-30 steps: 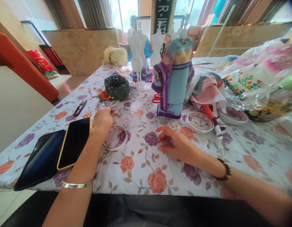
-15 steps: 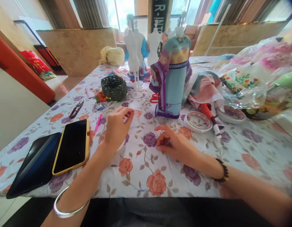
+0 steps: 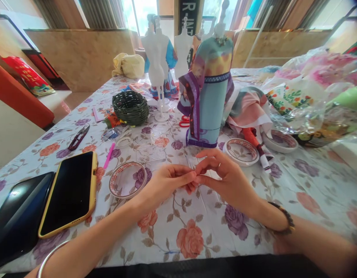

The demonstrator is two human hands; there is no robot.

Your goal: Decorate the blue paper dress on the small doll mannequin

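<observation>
Over the flowered tablecloth (image 3: 192,216), my left hand (image 3: 178,177) and my right hand (image 3: 215,172) meet at the fingertips. Each is closed in a pinch, and whatever lies between the fingers is too small or hidden to make out. Left of my left hand lies a roll of tape (image 3: 111,185). Behind it is a sheet of small rhinestones (image 3: 151,153). A small mannequin in a blue and purple dress (image 3: 210,104) stands just beyond my right hand. To the right of that hand is another tape roll (image 3: 229,151).
A yellow-cased phone (image 3: 70,193) lies beside a dark glossy case (image 3: 19,216) at left. Thread snips (image 3: 78,138), a pink pen (image 3: 109,155) and a green basket (image 3: 130,108) stand behind. Plastic-wrapped goods (image 3: 311,92) fill the right.
My left hand has moved right and nearer, away from the rhinestone sheet, to meet my right hand. My right fingers have closed into a pinch. The view has shifted slightly.
</observation>
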